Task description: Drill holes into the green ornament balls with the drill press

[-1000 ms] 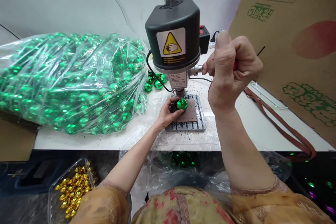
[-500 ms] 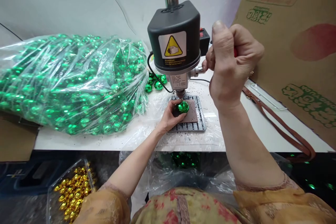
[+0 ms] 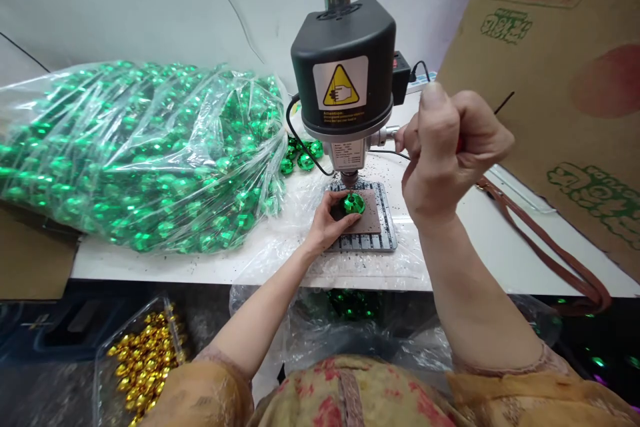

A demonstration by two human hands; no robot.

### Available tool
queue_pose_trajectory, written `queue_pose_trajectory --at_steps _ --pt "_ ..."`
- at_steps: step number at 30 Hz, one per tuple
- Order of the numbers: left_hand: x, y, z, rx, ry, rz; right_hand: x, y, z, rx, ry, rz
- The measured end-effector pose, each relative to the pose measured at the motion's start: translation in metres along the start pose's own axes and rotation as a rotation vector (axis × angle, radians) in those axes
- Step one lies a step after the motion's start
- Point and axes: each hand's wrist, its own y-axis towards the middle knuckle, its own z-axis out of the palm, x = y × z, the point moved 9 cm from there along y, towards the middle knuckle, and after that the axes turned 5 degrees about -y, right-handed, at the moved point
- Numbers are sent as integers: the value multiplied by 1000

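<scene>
Under the chuck of a small black drill press (image 3: 345, 53), my left hand (image 3: 327, 220) grips a shiny green faceted ball (image 3: 355, 204) between thumb and fingers. The ball rests on a brownish square pad (image 3: 369, 217) on the grey slotted base plate (image 3: 389, 240). The drill bit (image 3: 351, 190) meets the top of the ball. My right hand (image 3: 445, 147) is closed around the press's feed handle at the right; the fist hides most of it, with a bit of red showing.
A clear plastic bag of green balls (image 3: 150, 160) fills the left of the white table (image 3: 200, 268). Several loose green balls (image 3: 306, 160) lie behind it. A brown strap (image 3: 540, 247) and a cardboard box (image 3: 565, 80) stand right. Gold balls (image 3: 150, 360) fill a clear bin below.
My right fist has come down with the feed handle, and the bit now reaches the ball's top. The whole view has shifted slightly; my left hand still holds the ball on the pad.
</scene>
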Motion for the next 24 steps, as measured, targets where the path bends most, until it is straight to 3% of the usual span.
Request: queue_pose_trajectory --at_steps 9,24 --pt "0 0 0 2 -10 0 0 -13 -8 -69 53 -122" --pt "-2 -1 1 5 -9 5 -7 -24 -14 -68 86 -148"
